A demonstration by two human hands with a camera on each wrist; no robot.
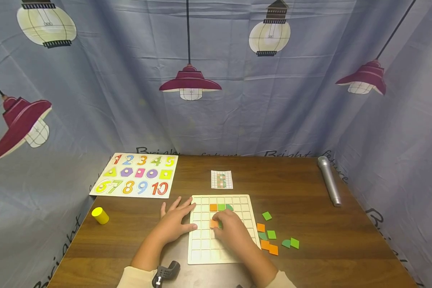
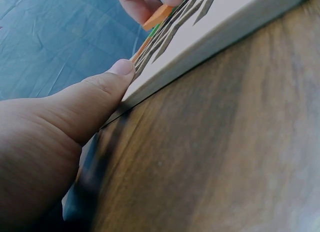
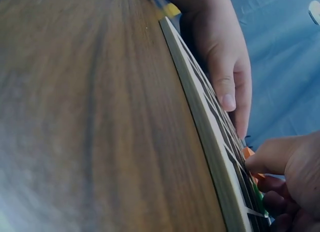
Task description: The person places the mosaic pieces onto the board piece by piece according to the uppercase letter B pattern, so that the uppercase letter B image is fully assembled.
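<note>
A pale wooden grid board lies in front of me. My left hand rests with spread fingers at its left edge, thumb and fingertips on the rim. Between thumb and fingers, my right hand pinches an orange square tile, tilted close over the grid in the left wrist view. In the board's upper part sit an orange square, a light green square and a dark green rounded piece in a row. Green shows just beside the right fingertips, the rest hidden by that hand.
Right of the board lie several loose tiles, among them a green square and an orange square. A small pattern card is behind the board. Farther out are a number puzzle, a yellow cylinder and a silver microphone-shaped object.
</note>
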